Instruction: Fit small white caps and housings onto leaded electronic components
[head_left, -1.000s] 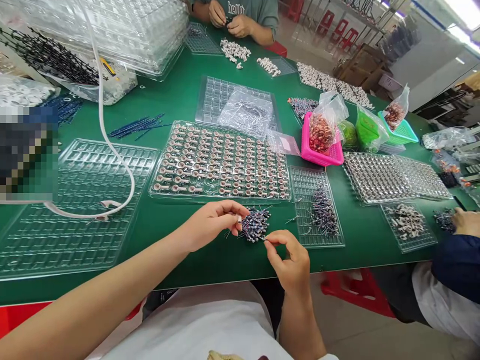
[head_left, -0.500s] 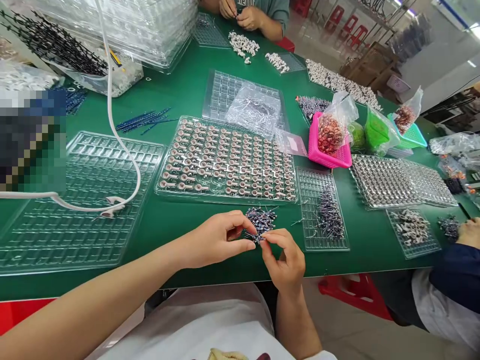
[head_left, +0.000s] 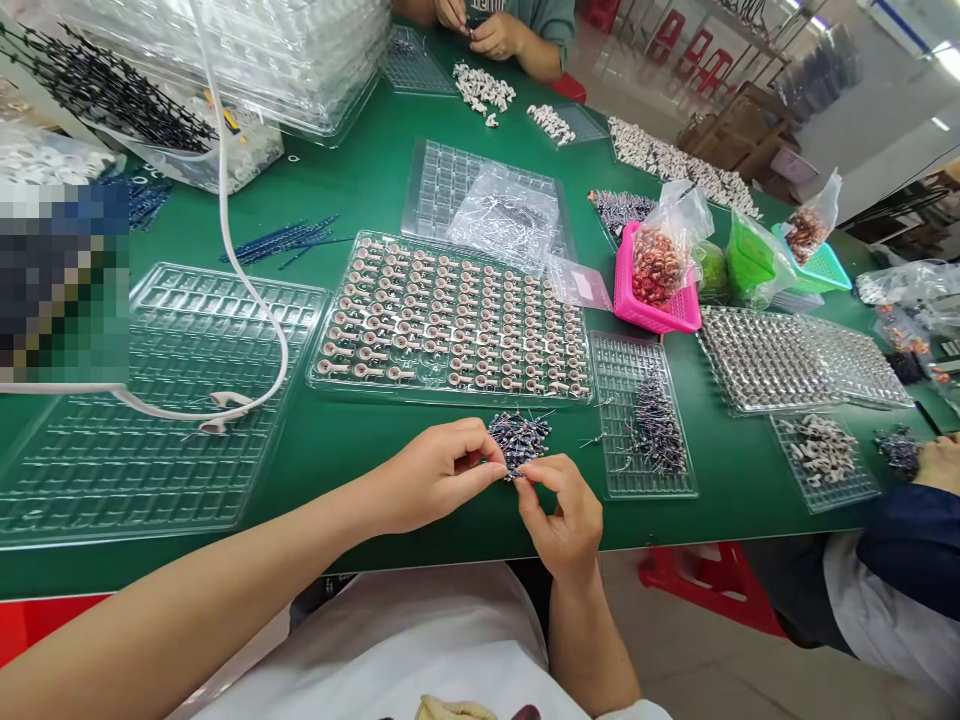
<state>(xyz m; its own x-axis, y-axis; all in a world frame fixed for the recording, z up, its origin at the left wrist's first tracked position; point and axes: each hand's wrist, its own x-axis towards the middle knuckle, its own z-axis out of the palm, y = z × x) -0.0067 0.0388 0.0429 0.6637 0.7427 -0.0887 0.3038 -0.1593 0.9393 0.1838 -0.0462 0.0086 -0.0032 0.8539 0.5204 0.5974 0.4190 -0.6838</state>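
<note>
My left hand is closed, thumb and forefinger pinched together at the near edge of a pile of small dark wire-leaded parts. My right hand pinches close beside it, fingertips almost meeting the left ones. Whatever either hand grips is too small to make out. Just beyond the pile lies a clear tray holding rows of round pinkish-white pieces, with a few empty slots near its front. A smaller tray at the right carries more dark leaded parts.
An empty-celled tray with a white cable across it lies left. A pink basket stands back right. Stacked clear trays rise at back left. A person's hands are across the table; another person's hand is far right.
My left thumb has closed against the forefinger, where a gap showed before. Both hands remain at the pile's near edge, and the whole view has shifted slightly.
</note>
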